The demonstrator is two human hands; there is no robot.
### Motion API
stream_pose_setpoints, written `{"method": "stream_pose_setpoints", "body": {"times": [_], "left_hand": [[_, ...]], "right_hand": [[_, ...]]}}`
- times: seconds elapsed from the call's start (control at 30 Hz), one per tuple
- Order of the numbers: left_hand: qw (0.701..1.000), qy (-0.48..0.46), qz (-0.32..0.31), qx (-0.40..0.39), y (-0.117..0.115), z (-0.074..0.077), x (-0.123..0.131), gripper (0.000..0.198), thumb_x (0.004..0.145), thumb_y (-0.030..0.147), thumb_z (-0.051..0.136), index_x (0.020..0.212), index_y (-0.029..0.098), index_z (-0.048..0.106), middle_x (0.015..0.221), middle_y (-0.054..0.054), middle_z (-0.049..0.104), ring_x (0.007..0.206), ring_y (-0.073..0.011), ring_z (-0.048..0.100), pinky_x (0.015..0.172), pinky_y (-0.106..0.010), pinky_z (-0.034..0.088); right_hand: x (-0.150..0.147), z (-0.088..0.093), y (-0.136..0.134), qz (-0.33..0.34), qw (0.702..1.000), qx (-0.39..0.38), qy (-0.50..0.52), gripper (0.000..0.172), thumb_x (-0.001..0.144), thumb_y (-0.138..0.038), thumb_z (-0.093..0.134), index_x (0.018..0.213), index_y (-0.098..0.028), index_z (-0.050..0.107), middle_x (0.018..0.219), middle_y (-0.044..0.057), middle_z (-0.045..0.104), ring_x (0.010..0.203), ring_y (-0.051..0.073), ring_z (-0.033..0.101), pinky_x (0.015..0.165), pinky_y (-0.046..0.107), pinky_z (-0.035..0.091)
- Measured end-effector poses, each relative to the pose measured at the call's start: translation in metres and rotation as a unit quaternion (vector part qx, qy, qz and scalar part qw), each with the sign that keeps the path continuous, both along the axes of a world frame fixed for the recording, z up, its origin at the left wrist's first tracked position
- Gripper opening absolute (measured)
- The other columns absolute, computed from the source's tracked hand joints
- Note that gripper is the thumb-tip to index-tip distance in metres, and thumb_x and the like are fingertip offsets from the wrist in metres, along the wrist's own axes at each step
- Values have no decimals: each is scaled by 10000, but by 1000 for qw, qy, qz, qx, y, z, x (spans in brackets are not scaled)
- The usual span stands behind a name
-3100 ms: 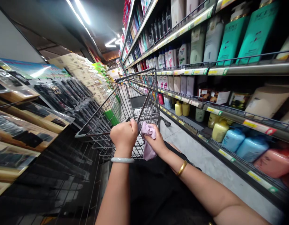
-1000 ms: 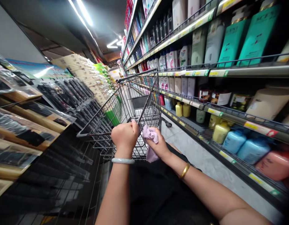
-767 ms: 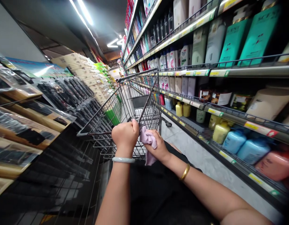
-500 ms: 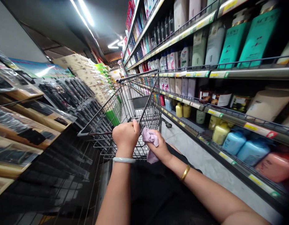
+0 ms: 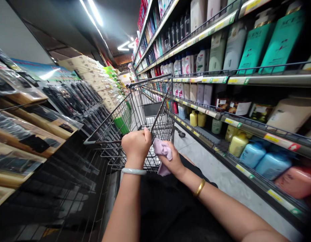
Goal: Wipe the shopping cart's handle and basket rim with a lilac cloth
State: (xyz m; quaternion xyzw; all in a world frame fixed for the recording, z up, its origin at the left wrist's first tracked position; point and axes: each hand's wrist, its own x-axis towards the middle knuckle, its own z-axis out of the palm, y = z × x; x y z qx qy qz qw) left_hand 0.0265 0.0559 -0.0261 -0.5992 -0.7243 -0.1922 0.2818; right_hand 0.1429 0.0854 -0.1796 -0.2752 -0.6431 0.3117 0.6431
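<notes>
Straight ahead stands a wire shopping cart (image 5: 127,124), tilted in the view, its metal rim running behind my fingers. My left hand (image 5: 135,144), with a pale bangle at the wrist, is closed in a fist around the near part of that rim. Close beside it, my right hand (image 5: 176,165) clutches a crumpled lilac cloth (image 5: 164,150), one end hanging below the fingers. The cloth lies close to the cart's rim; whether they touch I cannot tell. A gold bangle is on the right wrist. The part of the rim inside my left fist is hidden.
Shelves (image 5: 276,80) of bottles line the right side, with blue bottles (image 5: 273,164) low down. On the left, a rack of packaged dark goods (image 5: 72,101) stands close to the cart. Grey floor (image 5: 203,163) runs along the right shelf.
Both hands keep their grips and have barely moved. The view has shifted slightly, so the shelves and rack sit a little differently in the picture.
</notes>
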Motion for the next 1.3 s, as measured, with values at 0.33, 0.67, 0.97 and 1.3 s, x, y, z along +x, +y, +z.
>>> {"method": "stream_pose_setpoints", "body": {"times": [0.33,0.67,0.97,1.3], "left_hand": [[1000,4,-1,-1,0,0,0,653,1013,415,249,758,170,799,733,-132,724,673,-212,614,598,-339,150],[1000,12,1,6,0,-1,-2,652,1010,416,254,756,166,800,737,-135,728,691,-221,625,595,-339,145],[1000,18,-7,19,1,-2,-2,651,1009,407,259,726,166,793,723,-128,729,671,-216,621,588,-342,143],[999,28,-5,20,2,-3,-3,646,1011,395,261,729,156,791,726,-130,730,676,-216,631,590,-345,146]], "right_hand": [[-2,-1,2,14,997,-67,23,447,801,-364,721,1199,-244,556,1114,49,702,986,212,696,889,358,581],[-3,26,-13,15,998,67,-1,416,802,-304,718,1188,-253,570,1164,78,671,1086,235,655,983,391,541],[-1,37,-18,32,998,-4,60,452,810,-349,741,1216,-252,568,1146,56,670,1043,213,655,937,346,539],[-4,45,-3,55,990,-81,97,485,771,-335,758,1202,-247,552,1131,37,678,1022,206,665,929,351,537]]}}
